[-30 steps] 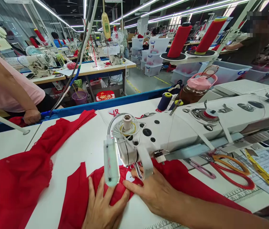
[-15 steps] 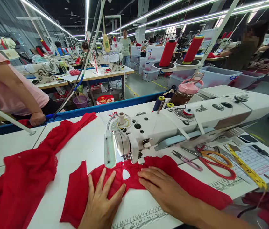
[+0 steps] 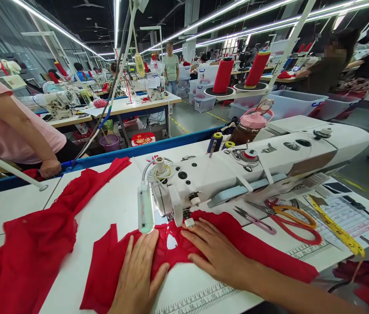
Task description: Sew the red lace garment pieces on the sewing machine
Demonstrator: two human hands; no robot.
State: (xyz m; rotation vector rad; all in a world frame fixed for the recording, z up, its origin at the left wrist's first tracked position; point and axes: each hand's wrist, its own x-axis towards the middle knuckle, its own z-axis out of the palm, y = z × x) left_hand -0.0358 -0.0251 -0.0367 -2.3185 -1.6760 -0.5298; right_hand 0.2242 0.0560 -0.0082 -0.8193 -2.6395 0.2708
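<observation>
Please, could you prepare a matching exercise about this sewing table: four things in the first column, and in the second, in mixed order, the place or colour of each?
Column A
1. wearer's left hand
2. wearer's right hand
3. large scissors
4. measuring tape

Column B
a. on the red cloth, to the right of its white spot
b. yellow
c. on the red cloth, to the left of its white spot
d. orange and red handles

Right pairs: 1-c, 2-a, 3-d, 4-b

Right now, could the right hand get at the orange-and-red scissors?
Probably yes: the scissors lie to the right of the right hand, handles uncovered. It would need to leave the red fabric and pass the pink snips.
</observation>
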